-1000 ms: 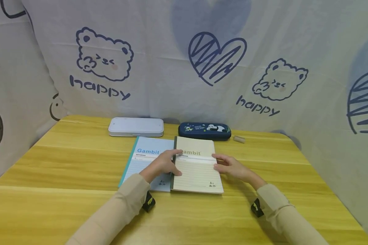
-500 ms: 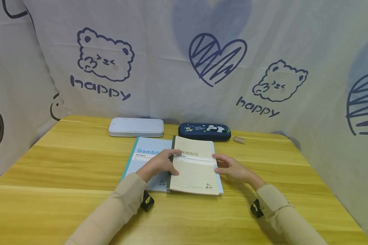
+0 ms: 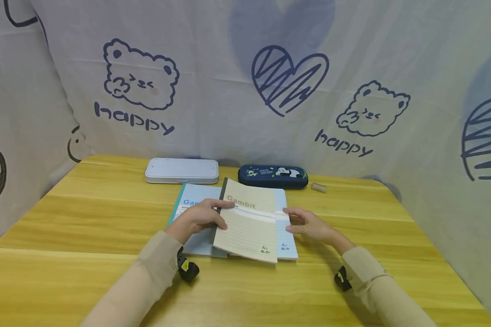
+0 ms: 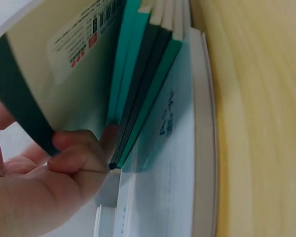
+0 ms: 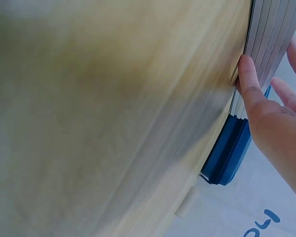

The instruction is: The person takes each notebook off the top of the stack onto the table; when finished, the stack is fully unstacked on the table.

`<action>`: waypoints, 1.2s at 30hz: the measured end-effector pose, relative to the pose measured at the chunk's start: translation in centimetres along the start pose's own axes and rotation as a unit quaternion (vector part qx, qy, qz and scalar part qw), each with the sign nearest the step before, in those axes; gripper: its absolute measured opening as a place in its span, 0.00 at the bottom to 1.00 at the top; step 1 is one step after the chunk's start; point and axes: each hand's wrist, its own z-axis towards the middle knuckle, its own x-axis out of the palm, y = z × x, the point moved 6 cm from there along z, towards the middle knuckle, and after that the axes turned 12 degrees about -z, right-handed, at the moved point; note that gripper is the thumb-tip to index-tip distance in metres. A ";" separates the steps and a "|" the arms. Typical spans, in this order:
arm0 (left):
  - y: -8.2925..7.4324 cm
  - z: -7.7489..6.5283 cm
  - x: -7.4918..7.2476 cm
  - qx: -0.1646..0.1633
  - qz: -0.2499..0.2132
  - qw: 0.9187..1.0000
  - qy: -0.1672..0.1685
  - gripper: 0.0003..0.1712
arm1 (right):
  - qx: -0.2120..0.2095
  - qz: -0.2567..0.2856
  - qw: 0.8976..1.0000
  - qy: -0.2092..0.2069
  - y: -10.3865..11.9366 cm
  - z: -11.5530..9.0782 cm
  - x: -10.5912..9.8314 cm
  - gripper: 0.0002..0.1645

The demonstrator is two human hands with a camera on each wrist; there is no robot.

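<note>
My left hand (image 3: 198, 218) pinches the cream notebook (image 3: 245, 231) by its dark spine, thumb on the cover and curled fingers beneath. Taking the navy panda case (image 3: 273, 176) as my landmark, this notebook is nearer me and a little to the left, overlapping 2 piles. I grip at the spine, I'd judge, because that stiff bound edge bears lifting without the pages fanning. It is raised there: the left wrist view shows its barcode label (image 4: 84, 39) clear of the teal and dark spines below. Whether its far edge touches the pile, I cannot tell.

Directly in front of the case is the right pile, topped by a blue notebook (image 3: 286, 236). My right hand (image 3: 311, 226) clasps nothing; its thumb and fingers are spread apart, the thumb against the page edges, probably to steady them. Front-left of the case lies another blue notebook (image 3: 202, 245), partly under the cream cover. The white case (image 3: 182, 170) sits left of the landmark, the small tan cylinder (image 3: 318, 187) just right, both seemingly set back to leave room for the notebooks.
</note>
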 end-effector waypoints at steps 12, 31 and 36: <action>-0.2 -0.9 -1.1 0.012 -0.047 0.998 0.028 0.40 | 0.003 0.000 1.000 0.000 -0.3 0.0 0.0 0.34; -2.4 -3.8 -3.6 0.093 -0.063 0.992 0.058 0.41 | 0.005 -0.004 1.000 0.000 -0.2 0.1 0.1 0.34; -3.0 -5.0 -5.4 0.098 -0.062 0.992 0.050 0.42 | 0.004 -0.002 1.000 -0.001 -0.2 0.1 0.0 0.34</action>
